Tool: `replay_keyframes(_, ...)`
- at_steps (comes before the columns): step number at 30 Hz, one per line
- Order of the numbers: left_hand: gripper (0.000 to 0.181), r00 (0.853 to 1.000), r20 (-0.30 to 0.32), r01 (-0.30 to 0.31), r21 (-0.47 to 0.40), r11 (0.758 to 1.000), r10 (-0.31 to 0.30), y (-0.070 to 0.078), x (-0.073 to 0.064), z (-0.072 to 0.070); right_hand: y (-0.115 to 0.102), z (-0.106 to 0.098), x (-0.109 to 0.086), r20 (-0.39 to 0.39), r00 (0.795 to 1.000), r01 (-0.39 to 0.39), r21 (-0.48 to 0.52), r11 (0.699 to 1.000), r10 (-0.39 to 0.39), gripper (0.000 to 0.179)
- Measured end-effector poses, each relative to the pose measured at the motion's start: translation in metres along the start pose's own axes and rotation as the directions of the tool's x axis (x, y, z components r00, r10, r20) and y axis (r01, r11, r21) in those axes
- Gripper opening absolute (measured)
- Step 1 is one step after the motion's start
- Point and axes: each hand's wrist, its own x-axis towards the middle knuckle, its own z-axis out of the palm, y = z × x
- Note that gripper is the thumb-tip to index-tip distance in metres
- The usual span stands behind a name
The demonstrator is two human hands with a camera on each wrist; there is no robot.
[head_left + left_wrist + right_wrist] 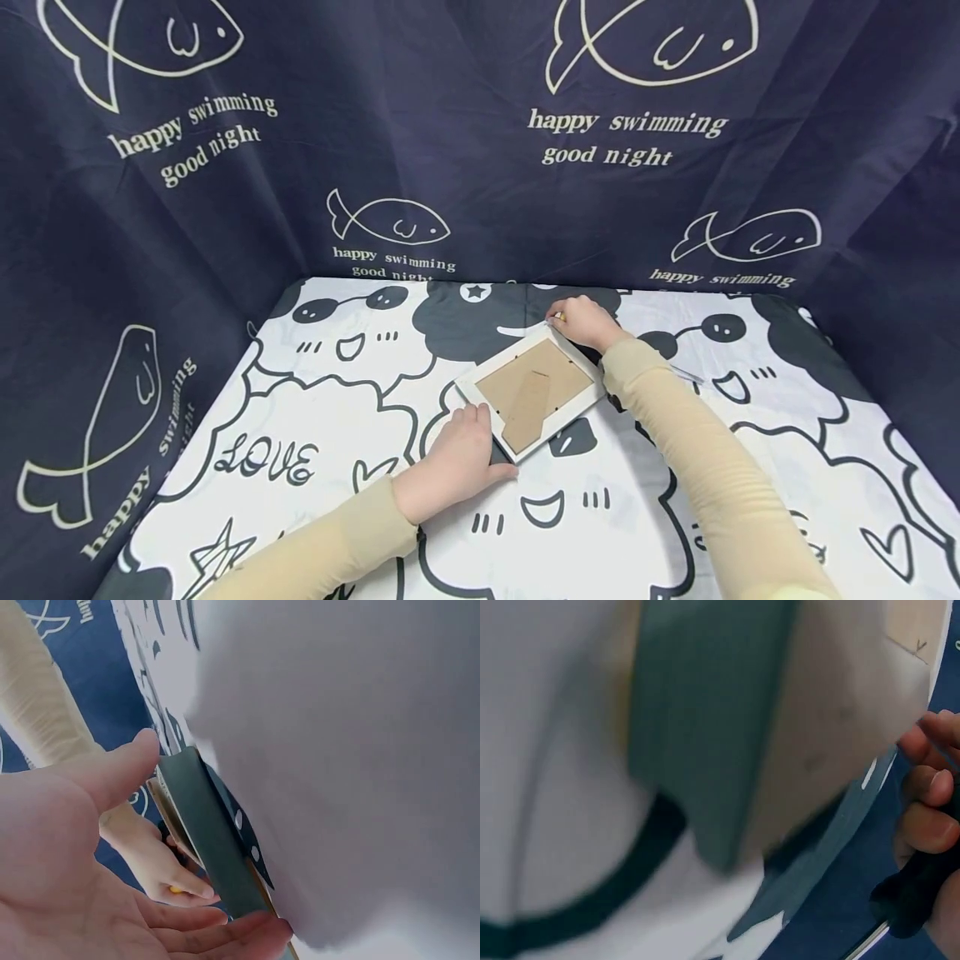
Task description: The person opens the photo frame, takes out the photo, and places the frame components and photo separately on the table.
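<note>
A picture frame point(504, 353) lies back side up on the patterned cloth, turned cornerwise. Its white border surrounds a brown backing board point(564, 382) with a fold-out stand point(527, 410) flat against it. My left hand point(456, 454) holds the frame's near left side, fingers over the border and thumb by the near corner. At the far corner is my right hand point(588, 323), gripping what looks like a screwdriver point(922, 889) by its black handle. The metal shaft point(686, 375) points back past my wrist. Yellow shows by my right fingertips; their exact contact with the frame is hidden.
A white cloth point(300, 517) with black cartoon sheep covers the table. Dark blue curtains point(480, 133) printed with fish and lettering hang behind it and at the sides.
</note>
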Motion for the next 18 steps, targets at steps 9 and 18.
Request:
replay_keyframes(9,0.092,0.999,-0.036,0.020,0.087,0.996,-0.017,0.0058,0.0022,0.0044,0.0001,0.0064,0.0011,0.006,1.000,-0.024,0.036,0.999,0.024,0.018)
replay_keyframes(18,0.087,0.996,-0.092,0.023,0.181,0.983,-0.006,0.0076,0.0036,0.0077,-0.0024,0.0055,0.0002,0.016,0.999,-0.046,0.030,0.998,0.045,0.016)
